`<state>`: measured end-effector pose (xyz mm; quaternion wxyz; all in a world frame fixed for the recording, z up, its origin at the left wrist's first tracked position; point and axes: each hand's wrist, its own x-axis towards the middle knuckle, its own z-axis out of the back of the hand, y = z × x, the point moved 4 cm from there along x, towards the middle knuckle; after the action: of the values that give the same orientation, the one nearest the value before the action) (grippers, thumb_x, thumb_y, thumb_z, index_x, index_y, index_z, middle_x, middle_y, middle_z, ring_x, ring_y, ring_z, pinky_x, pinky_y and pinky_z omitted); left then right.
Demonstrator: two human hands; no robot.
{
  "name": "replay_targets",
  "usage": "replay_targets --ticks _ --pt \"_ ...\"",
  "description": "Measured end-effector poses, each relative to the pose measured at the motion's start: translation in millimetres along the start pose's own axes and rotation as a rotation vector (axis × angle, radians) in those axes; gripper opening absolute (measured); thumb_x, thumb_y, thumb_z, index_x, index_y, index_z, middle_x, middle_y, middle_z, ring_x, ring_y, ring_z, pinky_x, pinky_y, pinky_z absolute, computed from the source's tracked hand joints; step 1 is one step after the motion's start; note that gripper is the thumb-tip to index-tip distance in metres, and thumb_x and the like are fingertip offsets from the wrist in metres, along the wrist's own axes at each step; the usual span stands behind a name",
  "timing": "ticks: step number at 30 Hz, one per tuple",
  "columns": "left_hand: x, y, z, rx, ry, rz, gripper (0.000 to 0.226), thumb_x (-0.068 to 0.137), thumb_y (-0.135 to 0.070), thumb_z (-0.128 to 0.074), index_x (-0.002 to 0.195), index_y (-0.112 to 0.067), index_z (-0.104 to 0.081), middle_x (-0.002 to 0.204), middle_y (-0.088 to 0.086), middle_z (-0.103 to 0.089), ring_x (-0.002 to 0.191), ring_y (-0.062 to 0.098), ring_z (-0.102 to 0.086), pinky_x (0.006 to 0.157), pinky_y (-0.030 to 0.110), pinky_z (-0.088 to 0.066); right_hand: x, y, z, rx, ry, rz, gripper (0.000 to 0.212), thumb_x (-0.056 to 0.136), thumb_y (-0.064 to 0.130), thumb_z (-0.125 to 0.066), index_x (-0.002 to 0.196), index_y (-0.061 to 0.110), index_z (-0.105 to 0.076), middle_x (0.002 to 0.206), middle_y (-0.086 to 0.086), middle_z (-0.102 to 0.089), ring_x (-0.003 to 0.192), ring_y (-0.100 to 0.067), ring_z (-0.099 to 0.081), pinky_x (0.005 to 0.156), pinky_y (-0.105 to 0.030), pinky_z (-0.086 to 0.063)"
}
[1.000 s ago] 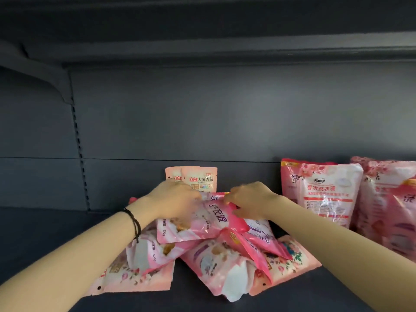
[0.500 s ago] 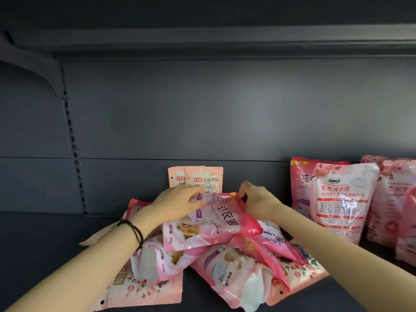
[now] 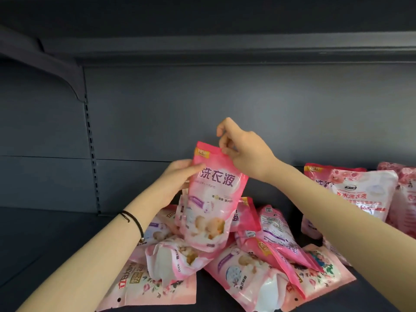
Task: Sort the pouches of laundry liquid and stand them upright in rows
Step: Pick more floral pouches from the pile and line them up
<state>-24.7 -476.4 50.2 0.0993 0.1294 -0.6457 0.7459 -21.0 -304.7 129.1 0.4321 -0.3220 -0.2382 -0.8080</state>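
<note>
Head view: above the dark grey metal shelf [image 3: 56, 239] and the heap of pink plastic pouches [image 3: 258, 278], we hold one pink laundry-liquid pouch [image 3: 213, 206], long axis vertical; our right grip [image 3: 245, 152] pinches its top edge, left grip [image 3: 180, 176] clasps its left side.

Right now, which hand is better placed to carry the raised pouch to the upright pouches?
Likely the right hand: it pinches the raised pouch at the top, and the upright pouches stand on its side.
</note>
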Motion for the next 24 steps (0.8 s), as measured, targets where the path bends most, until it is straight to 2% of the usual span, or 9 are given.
replay_targets --ticks 4,8,9,11,13,15,18,22,24 --pt "-14 2 3 -0.053 -0.089 -0.044 0.012 0.086 -0.016 -0.068 0.098 -0.012 -0.071 0.096 0.004 -0.076 0.091 0.019 -0.071 0.083 0.033 -0.056 -8 -6 -11 0.098 -0.093 -0.102 0.028 0.083 0.001 -0.058 0.107 0.014 -0.05 0.08 0.006 -0.063 0.075 -0.021 -0.06 0.075 -0.041 -0.052" --pt "-25 4 -6 -0.092 -0.16 -0.113 0.012 0.088 -0.015 -0.066 0.097 -0.009 -0.071 0.091 0.003 -0.076 0.081 0.014 -0.072 0.07 0.023 -0.057 -47 -28 -21 0.367 -0.322 -0.453 0.041 0.082 0.021 -0.072 0.115 0.02 -0.048 0.094 0.014 -0.059 0.083 -0.003 -0.059 0.074 -0.008 -0.044" --pt "-28 5 -8 -0.103 -0.178 -0.119 0.013 0.089 -0.016 -0.065 0.098 -0.008 -0.071 0.092 0.004 -0.076 0.081 0.014 -0.071 0.071 0.024 -0.057 -61 -33 -30 0.508 -0.334 -0.564 0.042 0.082 0.024 -0.071 0.116 0.02 -0.047 0.097 0.013 -0.06 0.083 -0.003 -0.06 0.077 -0.013 -0.047" --pt "-34 11 -9 -0.095 -0.199 -0.126 0.017 0.09 -0.019 -0.064 0.101 -0.007 -0.07 0.097 0.006 -0.075 0.087 0.017 -0.071 0.077 0.029 -0.057 -88 -41 -54 0.795 -0.277 -0.781 0.036 0.086 0.025 -0.068 0.116 0.015 -0.051 0.094 0.001 -0.066 0.077 -0.014 -0.064 0.078 -0.036 -0.055" --pt "-41 19 -10 -0.077 -0.194 -0.131 0.018 0.089 -0.02 -0.065 0.104 -0.01 -0.07 0.104 0.004 -0.073 0.096 0.018 -0.07 0.085 0.033 -0.055 -109 -43 -72 0.919 -0.178 -0.915 0.026 0.089 0.029 -0.064 0.107 0.011 -0.06 0.09 -0.008 -0.071 0.077 -0.024 -0.067 0.076 -0.041 -0.056" --pt "-47 23 -10 -0.082 -0.212 -0.144 0.018 0.088 -0.017 -0.066 0.106 -0.013 -0.07 0.106 0.001 -0.073 0.098 0.016 -0.069 0.087 0.034 -0.055 -116 -41 -75 0.951 -0.178 -0.924 0.023 0.09 0.03 -0.065 0.093 0.007 -0.067 0.091 -0.011 -0.074 0.083 -0.028 -0.07 0.08 -0.039 -0.057" --pt "-50 18 -8 -0.082 -0.308 -0.174 0.011 0.086 -0.013 -0.069 0.096 -0.014 -0.073 0.096 0.0 -0.075 0.092 0.017 -0.071 0.083 0.034 -0.056 -106 -37 -64 0.995 -0.24 -0.891 0.017 0.085 0.018 -0.071 0.075 0.005 -0.066 0.087 -0.018 -0.07 0.072 -0.031 -0.063 0.072 -0.039 -0.055" --pt "-45 0 -13 -0.143 -0.36 -0.178 0.008 0.087 -0.013 -0.067 0.094 -0.012 -0.072 0.092 0.003 -0.076 0.089 0.018 -0.072 0.079 0.034 -0.058 -88 -33 -39 1.046 -0.322 -0.789 0.02 0.08 0.01 -0.074 0.064 0.013 -0.063 0.072 -0.005 -0.07 0.063 -0.019 -0.064 0.061 -0.027 -0.057" --pt "-42 -14 -22 -0.203 -0.348 -0.196 0.008 0.088 -0.012 -0.067 0.094 -0.014 -0.072 0.091 0.001 -0.076 0.087 0.016 -0.072 0.073 0.028 -0.059 -84 -34 -22 1.066 -0.372 -0.727 0.02 0.08 0.01 -0.074 0.065 0.014 -0.062 0.071 -0.003 -0.07 0.066 -0.016 -0.064 0.067 -0.028 -0.057"
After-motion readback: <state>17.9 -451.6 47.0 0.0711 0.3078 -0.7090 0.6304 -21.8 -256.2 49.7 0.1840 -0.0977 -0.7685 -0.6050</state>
